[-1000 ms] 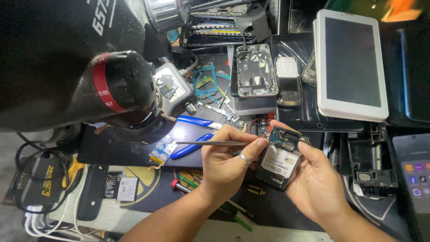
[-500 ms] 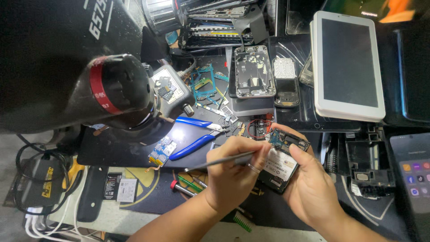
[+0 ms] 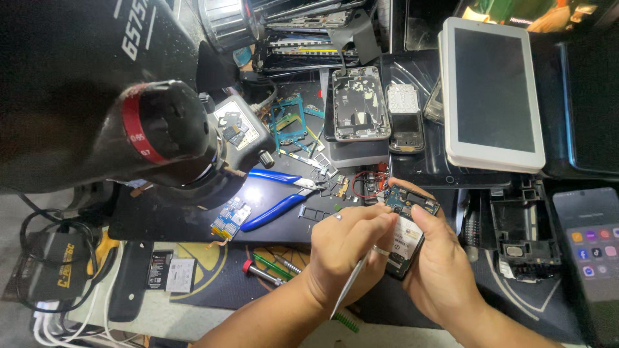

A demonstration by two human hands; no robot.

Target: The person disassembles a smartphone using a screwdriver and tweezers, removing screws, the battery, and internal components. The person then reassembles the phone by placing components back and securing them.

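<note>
Left hand (image 3: 345,248): closed on a slim metal tool (image 3: 351,283), its tip hidden at the opened phone (image 3: 407,225); right hand (image 3: 442,270): wrapped round that phone from below, holding it just above the surface (image 3: 148,219); blue-handled pliers (image 3: 277,193) left of the hands; white tablet (image 3: 493,90) beyond the right hand.
</note>
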